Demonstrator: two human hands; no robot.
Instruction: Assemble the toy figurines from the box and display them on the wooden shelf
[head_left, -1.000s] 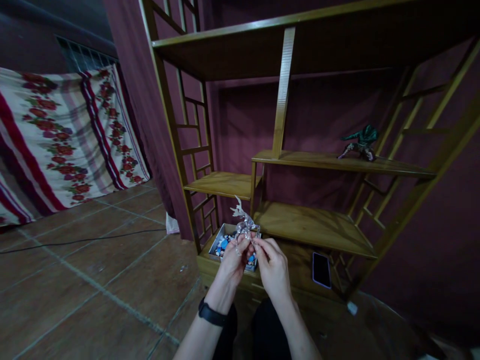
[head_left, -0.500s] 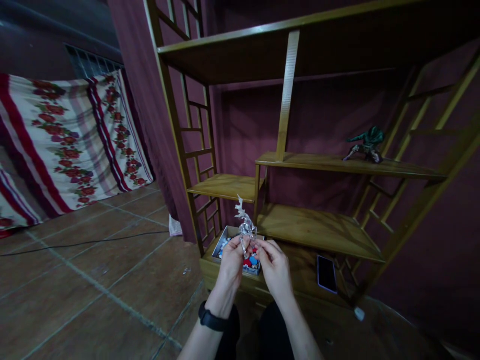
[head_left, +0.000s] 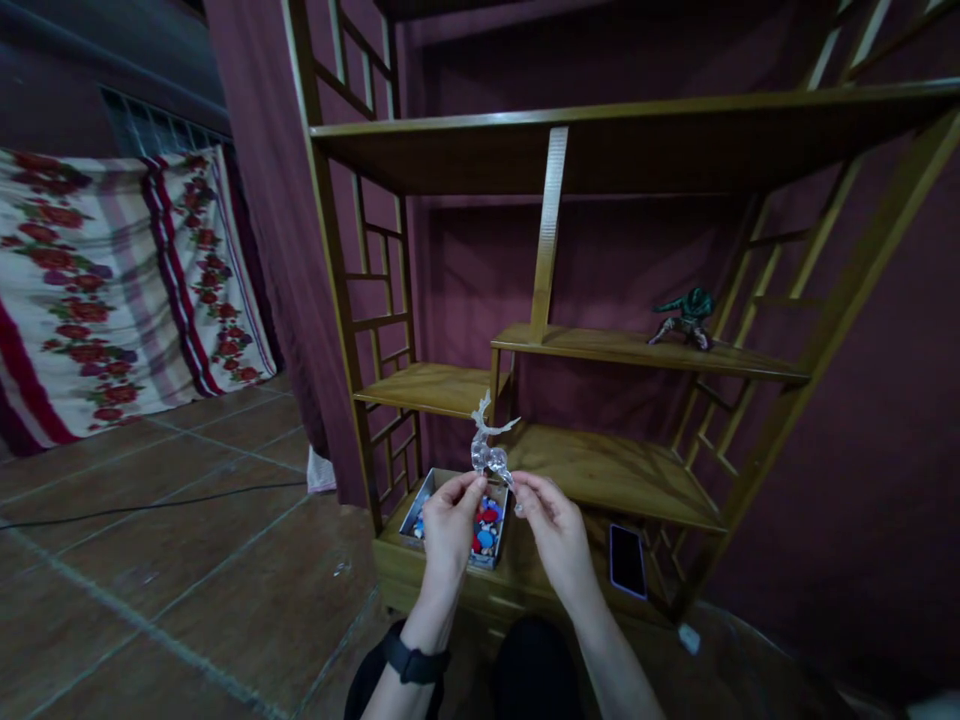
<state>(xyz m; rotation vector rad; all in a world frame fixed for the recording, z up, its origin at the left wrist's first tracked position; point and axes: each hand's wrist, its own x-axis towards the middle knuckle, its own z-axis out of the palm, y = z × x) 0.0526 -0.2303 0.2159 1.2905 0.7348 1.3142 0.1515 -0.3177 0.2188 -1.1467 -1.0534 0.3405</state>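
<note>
Between my hands is a clear deer figurine (head_left: 491,458) with branching antlers, held upright above the bottom shelf. My left hand (head_left: 451,520), with a black band on its wrist, pinches it low on the left side. My right hand (head_left: 549,518) grips its lower right part between thumb and fingers. Behind and below them sits an open box (head_left: 433,482) of small red, blue and white pieces, partly covered by my left hand. The figurine's legs are mostly hidden by my fingers.
A wooden display shelf (head_left: 442,386) with lattice sides rises in front of me. A dark green figure (head_left: 688,318) crouches on its middle board. A phone (head_left: 628,560) lies on the bottom board at right. A black cable (head_left: 150,508) crosses the tiled floor.
The deer figurine has turned, so both antlers and its body show side-on. My hands have moved slightly apart, still holding it. The camera view has shifted.
</note>
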